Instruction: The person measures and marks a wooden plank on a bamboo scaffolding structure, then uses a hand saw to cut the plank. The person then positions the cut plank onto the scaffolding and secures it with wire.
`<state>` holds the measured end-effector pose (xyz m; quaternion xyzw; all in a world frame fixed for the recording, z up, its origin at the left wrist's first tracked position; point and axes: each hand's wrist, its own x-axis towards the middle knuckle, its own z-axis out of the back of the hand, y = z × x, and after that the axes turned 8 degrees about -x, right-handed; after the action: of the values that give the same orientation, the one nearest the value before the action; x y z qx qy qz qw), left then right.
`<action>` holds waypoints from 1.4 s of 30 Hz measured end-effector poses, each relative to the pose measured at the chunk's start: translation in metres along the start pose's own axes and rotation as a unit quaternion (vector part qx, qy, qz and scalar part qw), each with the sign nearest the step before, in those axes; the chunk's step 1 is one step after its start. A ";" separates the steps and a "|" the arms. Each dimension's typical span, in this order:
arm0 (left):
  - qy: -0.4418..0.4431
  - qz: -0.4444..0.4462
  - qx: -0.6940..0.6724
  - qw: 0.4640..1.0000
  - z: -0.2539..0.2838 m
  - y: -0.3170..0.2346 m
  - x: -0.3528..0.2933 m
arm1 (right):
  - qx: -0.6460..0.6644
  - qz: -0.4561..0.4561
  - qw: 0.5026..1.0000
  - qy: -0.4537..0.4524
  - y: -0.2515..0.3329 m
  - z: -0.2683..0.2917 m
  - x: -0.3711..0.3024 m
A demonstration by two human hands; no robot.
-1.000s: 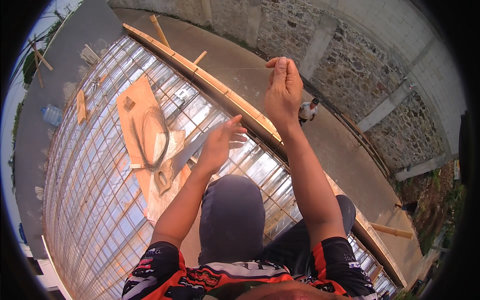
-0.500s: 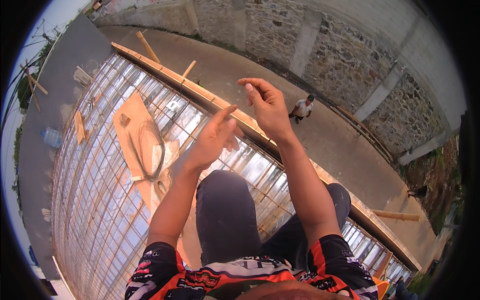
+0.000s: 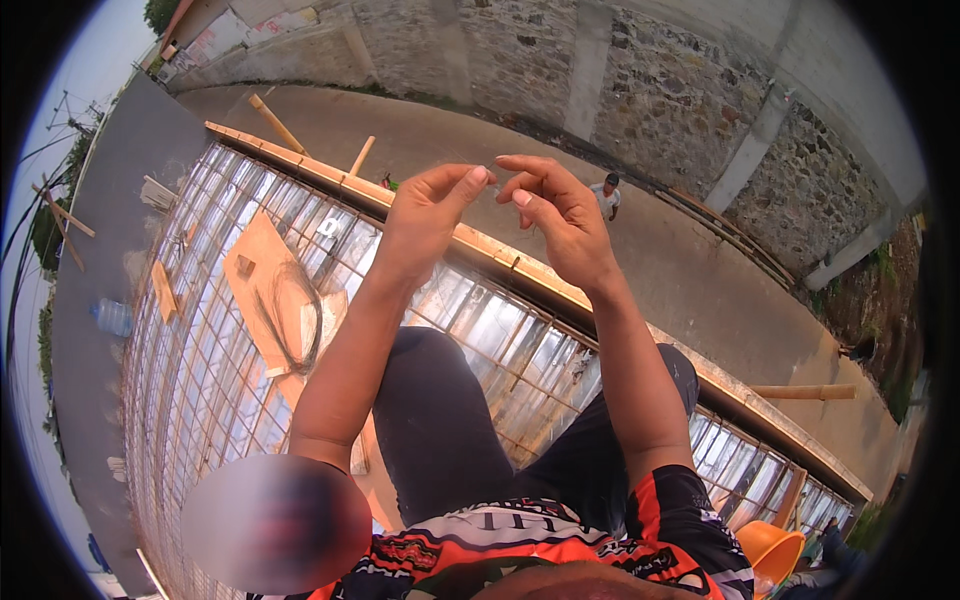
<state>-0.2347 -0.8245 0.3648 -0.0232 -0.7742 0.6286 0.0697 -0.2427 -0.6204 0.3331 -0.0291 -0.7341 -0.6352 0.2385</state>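
Both my hands are raised in front of me, fingertips almost meeting. My left hand (image 3: 428,215) has thumb and forefinger pressed together in a pinch. My right hand (image 3: 556,212) is loosely curled beside it, its fingers slightly apart. Anything between the fingertips is too thin to make out. Below them I sit with my knees (image 3: 430,400) bent on a steel rebar mesh (image 3: 215,380) laid over shiny sheeting.
A wooden board (image 3: 262,285) with a coil of dark wire (image 3: 295,325) lies on the mesh at left. A timber edge form (image 3: 520,265) borders the drop to a concrete lane, where a person (image 3: 605,195) walks. A plastic bottle (image 3: 113,318) and an orange helmet (image 3: 768,552) are nearby.
My left hand has risen from near my knee to meet my right hand. The right hand, earlier held high gripping a thin strand, opened and now curls beside the left.
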 end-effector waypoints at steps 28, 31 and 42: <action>0.173 0.010 -0.016 0.985 -0.018 0.003 -0.035 | -0.461 0.316 0.815 0.151 0.045 0.052 -0.027; 0.167 -0.081 0.068 0.980 -0.020 0.006 -0.037 | -0.344 0.097 0.915 0.189 0.044 0.048 -0.027; 0.189 0.044 0.063 0.979 0.002 0.016 -0.031 | -0.536 0.341 0.746 0.201 0.063 0.066 -0.010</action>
<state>-0.2054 -0.8272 0.3465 -0.1710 -0.7043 0.6625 0.1890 -0.2323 -0.5435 0.3817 -0.2718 -0.1495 -0.7915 0.5266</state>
